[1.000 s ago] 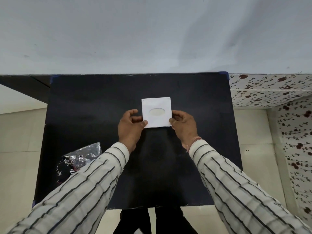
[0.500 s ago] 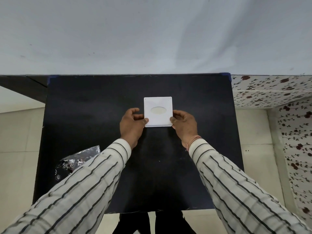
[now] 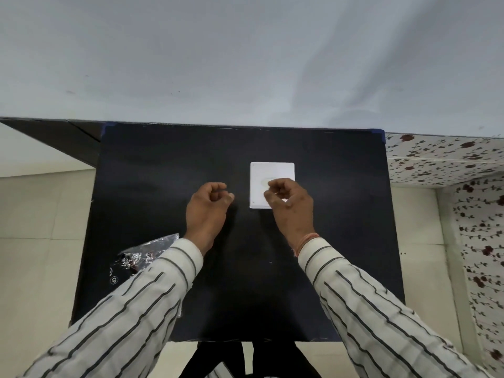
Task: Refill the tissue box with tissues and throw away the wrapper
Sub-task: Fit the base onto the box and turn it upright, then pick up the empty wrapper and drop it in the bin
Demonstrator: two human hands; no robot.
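Observation:
The white square tissue box (image 3: 272, 170) lies flat on the black table (image 3: 163, 173), right of centre, its oval opening facing up. My right hand (image 3: 290, 207) hovers over the box's near half with fingertips pinched together at the opening. No tissue shows between them. My left hand (image 3: 208, 208) is off the box, just to its left above the table, fingers loosely curled and holding nothing. The crumpled clear wrapper (image 3: 144, 255) with dark print lies near the table's left edge, partly hidden by my left sleeve.
The table stands against a pale wall (image 3: 245, 64). Light floor tiles (image 3: 41, 241) lie to the left. A floral-patterned surface (image 3: 450, 159) runs along the right. Bare black tabletop surrounds the box.
Both hands let go of the box's near corners. My left hand drew away to the left, while my right hand moved up over the oval opening and pinched.

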